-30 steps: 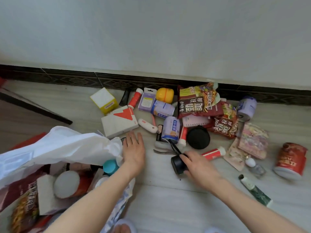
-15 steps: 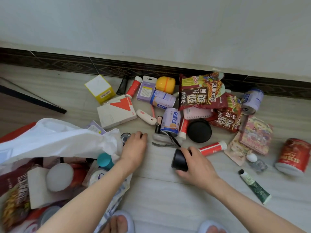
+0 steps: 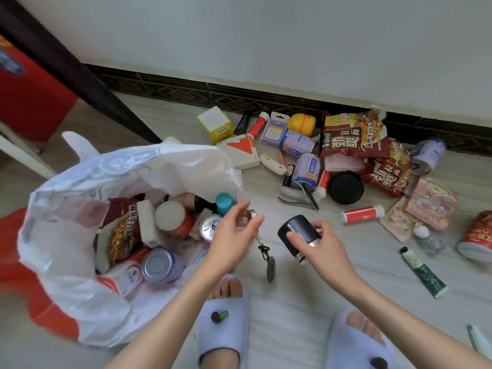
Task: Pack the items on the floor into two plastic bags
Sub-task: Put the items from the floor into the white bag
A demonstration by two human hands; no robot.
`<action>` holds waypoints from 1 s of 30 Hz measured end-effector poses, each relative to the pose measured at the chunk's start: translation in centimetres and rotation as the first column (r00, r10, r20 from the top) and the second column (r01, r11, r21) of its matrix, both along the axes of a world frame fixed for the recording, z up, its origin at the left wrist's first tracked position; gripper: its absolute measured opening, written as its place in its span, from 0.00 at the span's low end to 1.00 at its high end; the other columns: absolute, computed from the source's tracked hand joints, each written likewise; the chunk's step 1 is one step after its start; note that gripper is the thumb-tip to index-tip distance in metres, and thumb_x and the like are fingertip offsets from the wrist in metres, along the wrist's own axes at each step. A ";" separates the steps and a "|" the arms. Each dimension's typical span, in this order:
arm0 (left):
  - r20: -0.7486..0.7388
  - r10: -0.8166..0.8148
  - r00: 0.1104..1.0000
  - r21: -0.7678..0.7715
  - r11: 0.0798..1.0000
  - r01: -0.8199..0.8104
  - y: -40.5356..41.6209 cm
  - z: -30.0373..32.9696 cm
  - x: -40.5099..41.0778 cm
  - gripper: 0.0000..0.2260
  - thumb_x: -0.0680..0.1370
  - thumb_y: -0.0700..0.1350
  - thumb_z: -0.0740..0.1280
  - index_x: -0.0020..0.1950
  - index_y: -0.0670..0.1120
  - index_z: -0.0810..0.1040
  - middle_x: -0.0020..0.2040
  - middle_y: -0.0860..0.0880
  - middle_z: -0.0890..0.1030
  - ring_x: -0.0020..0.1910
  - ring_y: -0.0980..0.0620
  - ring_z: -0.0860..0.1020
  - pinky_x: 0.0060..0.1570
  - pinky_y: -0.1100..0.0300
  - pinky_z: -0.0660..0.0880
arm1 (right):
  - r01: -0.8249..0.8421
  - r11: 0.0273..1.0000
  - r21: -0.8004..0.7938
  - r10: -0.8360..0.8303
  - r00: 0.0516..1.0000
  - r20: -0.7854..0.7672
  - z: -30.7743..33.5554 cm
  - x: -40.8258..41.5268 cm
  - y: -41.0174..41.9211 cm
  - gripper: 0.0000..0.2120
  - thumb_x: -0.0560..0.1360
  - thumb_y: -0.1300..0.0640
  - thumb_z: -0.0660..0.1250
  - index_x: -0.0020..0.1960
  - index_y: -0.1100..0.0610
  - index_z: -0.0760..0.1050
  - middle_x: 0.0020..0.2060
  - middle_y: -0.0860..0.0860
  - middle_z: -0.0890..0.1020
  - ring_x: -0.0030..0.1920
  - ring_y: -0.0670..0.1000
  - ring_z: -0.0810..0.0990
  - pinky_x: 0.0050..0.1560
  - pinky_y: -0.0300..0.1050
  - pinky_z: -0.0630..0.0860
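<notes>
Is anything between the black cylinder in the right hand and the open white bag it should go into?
Only the left hand, which pinches a small chain item and sits between the black cylinder held by the right hand and the mouth of the white bag. No floor item lies on that path.

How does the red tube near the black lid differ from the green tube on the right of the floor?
The red tube is a round, stiff cylinder; the green tube is flat and squeezable, widening to a crimped end. The red tube has a white cap, the green tube a small black cap. The red tube lies almost crosswise in the view, the green tube slantwise. Both lie unpacked on the floor, untouched by either hand.
</notes>
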State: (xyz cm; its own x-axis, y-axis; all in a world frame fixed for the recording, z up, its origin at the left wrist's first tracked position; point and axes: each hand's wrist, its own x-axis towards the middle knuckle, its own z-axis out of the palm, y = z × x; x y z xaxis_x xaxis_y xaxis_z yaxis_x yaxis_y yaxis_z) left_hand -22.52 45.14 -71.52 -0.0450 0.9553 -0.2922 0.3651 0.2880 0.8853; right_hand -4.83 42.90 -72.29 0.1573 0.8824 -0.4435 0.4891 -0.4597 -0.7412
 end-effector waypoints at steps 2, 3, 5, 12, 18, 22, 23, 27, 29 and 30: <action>0.040 0.097 0.994 -0.015 0.995 -0.097 -0.9 1.5 -1.7 0.20 0.74 0.48 0.68 0.65 0.46 0.73 0.49 0.51 0.78 0.49 0.53 0.78 0.50 0.52 0.78 | -0.012 1.000 -0.015 0.011 0.998 -0.062 0.6 -1.5 -0.5 0.19 0.70 0.46 0.70 0.54 0.51 0.65 0.45 0.48 0.75 0.41 0.47 0.75 0.35 0.32 0.66; 0.031 0.125 0.992 0.010 0.992 -0.125 -1.2 2.3 -2.6 0.18 0.74 0.48 0.68 0.63 0.46 0.74 0.50 0.49 0.79 0.49 0.53 0.79 0.49 0.52 0.79 | -0.025 0.999 -0.023 0.022 0.995 -0.093 0.7 -2.3 -0.7 0.19 0.70 0.47 0.70 0.54 0.51 0.66 0.45 0.48 0.76 0.42 0.47 0.75 0.35 0.33 0.68; 0.008 0.165 0.986 0.072 0.984 -0.165 -1.7 3.9 -4.3 0.17 0.73 0.50 0.69 0.61 0.49 0.75 0.53 0.49 0.80 0.50 0.54 0.78 0.51 0.52 0.78 | -0.056 0.998 -0.042 0.049 0.986 -0.159 1.1 -3.6 -1.0 0.18 0.70 0.49 0.69 0.55 0.51 0.66 0.47 0.50 0.77 0.42 0.49 0.78 0.39 0.39 0.74; -0.180 0.260 0.949 0.360 0.915 -0.182 -2.2 6.9 -9.1 0.17 0.73 0.46 0.70 0.61 0.49 0.75 0.55 0.54 0.76 0.53 0.59 0.74 0.46 0.79 0.67 | -0.326 0.945 -0.012 0.323 0.940 -0.113 3.3 -6.9 -0.1 0.18 0.70 0.54 0.68 0.56 0.48 0.65 0.41 0.42 0.74 0.37 0.39 0.74 0.31 0.25 0.69; -0.417 0.106 0.903 0.268 0.963 0.010 -0.4 1.1 -11.3 0.22 0.72 0.39 0.70 0.65 0.43 0.70 0.61 0.46 0.75 0.62 0.49 0.71 0.57 0.76 0.56 | -0.383 0.924 -0.020 0.381 0.923 -0.052 2.9 -9.9 2.1 0.25 0.66 0.47 0.71 0.58 0.50 0.65 0.50 0.49 0.77 0.46 0.49 0.78 0.41 0.40 0.73; -0.475 0.098 0.875 0.216 0.976 0.008 1.0 -0.8 -12.3 0.20 0.73 0.39 0.69 0.64 0.44 0.71 0.61 0.44 0.74 0.62 0.47 0.70 0.56 0.65 0.62 | -0.383 0.915 -0.125 0.377 0.924 -0.064 1.2 -12.3 2.5 0.26 0.67 0.46 0.71 0.59 0.53 0.67 0.51 0.50 0.77 0.49 0.50 0.77 0.45 0.41 0.71; -0.499 0.068 0.864 0.199 0.979 0.038 1.3 -1.3 -12.5 0.18 0.73 0.39 0.68 0.63 0.43 0.71 0.60 0.44 0.74 0.61 0.47 0.70 0.56 0.63 0.64 | -0.379 0.909 -0.172 0.366 0.925 -0.101 0.7 -13.1 2.4 0.25 0.67 0.46 0.71 0.60 0.54 0.68 0.52 0.50 0.78 0.51 0.50 0.77 0.47 0.42 0.72; -0.609 -0.069 0.790 0.133 0.973 0.188 1.5 -2.7 -13.7 0.16 0.75 0.39 0.66 0.63 0.41 0.74 0.68 0.45 0.71 0.69 0.46 0.64 0.66 0.54 0.62 | -0.408 0.884 -0.228 0.406 0.912 -0.061 -1.3 -16.7 1.1 0.26 0.68 0.46 0.69 0.60 0.57 0.69 0.55 0.54 0.77 0.55 0.54 0.75 0.50 0.43 0.71; -0.644 -0.053 0.763 0.188 0.956 0.225 0.9 -2.6 -14.0 0.14 0.74 0.36 0.67 0.60 0.39 0.76 0.67 0.43 0.72 0.69 0.43 0.65 0.67 0.52 0.63 | -0.475 0.871 -0.125 0.489 0.862 0.133 -2.2 -18.2 0.2 0.27 0.70 0.46 0.67 0.63 0.58 0.66 0.58 0.57 0.74 0.59 0.57 0.71 0.53 0.46 0.68; -0.665 -0.039 0.746 0.234 0.937 0.258 0.4 -2.6 -14.1 0.14 0.73 0.34 0.68 0.58 0.38 0.78 0.65 0.41 0.74 0.67 0.41 0.68 0.65 0.51 0.64 | -0.541 0.837 -0.078 0.543 0.804 0.241 -2.7 -18.7 -0.3 0.27 0.71 0.47 0.66 0.64 0.58 0.65 0.59 0.58 0.72 0.61 0.59 0.69 0.56 0.47 0.67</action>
State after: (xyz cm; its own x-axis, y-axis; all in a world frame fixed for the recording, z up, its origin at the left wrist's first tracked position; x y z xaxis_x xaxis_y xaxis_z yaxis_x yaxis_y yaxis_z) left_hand -36.66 45.56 -74.16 0.0329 0.9984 0.0463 0.8903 -0.0504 0.4525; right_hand -23.50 42.62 -74.98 -0.2428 0.8539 -0.4602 0.8235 -0.0693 -0.5631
